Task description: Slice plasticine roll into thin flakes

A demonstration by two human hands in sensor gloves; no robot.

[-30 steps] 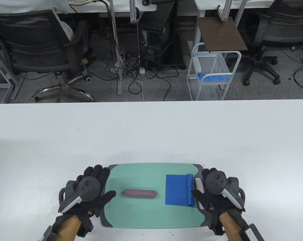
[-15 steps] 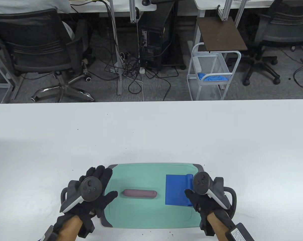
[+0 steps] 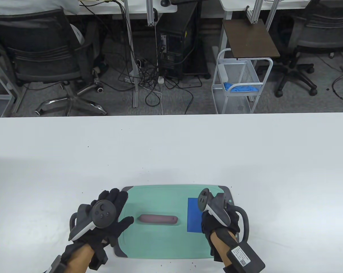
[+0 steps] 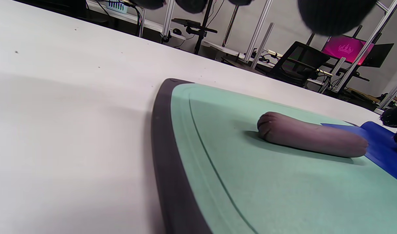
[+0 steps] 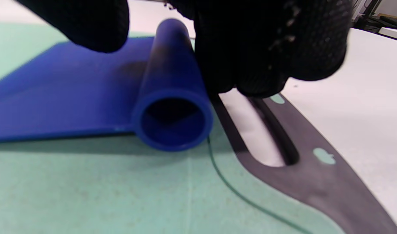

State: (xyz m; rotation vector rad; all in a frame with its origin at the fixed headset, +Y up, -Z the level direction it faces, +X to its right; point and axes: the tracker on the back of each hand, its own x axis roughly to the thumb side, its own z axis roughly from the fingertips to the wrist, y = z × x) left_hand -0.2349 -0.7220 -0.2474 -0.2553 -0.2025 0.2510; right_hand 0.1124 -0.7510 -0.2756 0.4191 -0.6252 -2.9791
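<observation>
Right grip [image 3: 217,216] moved onto blue scraper [image 5: 120,94], clasping handle; left grip [image 3: 108,216] released beside roll [image 3: 158,219].

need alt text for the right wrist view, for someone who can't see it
Black gloved fingers close around the tubular handle of a blue scraper lying on a green cutting board. The scraper's flat blade extends left; the board's dark grey rim, with a handle slot, meets the white table at right.

You won't find any text you can read here: the white label [image 3: 241,254] on the box at your right wrist is too small to make out.
</observation>
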